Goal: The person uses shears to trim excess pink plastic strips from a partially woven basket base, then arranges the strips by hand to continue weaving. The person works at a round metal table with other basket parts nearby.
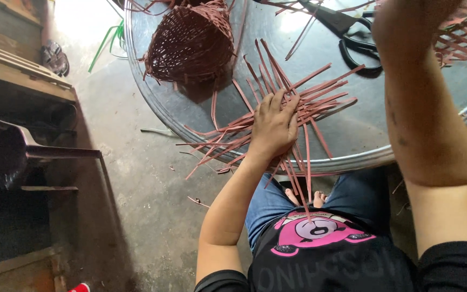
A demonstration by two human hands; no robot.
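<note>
Here, left hand [274, 125] lies flat, fingers spread, pressing the crossed reddish strips [314, 100] onto the round metal table [352, 143]. Loose strip ends fan toward 2 o'clock and 8 o'clock. Right hand reaches out of frame at 1 o'clock; its grip cannot be told.

Reddish-brown strips [277, 116] and basket [190, 40], black scissors [352, 35], grey metal table [352, 135], blue jeans [268, 205].

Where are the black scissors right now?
In the head view, the black scissors lie on the round metal table, upper right, just left of the raised right forearm.
</note>
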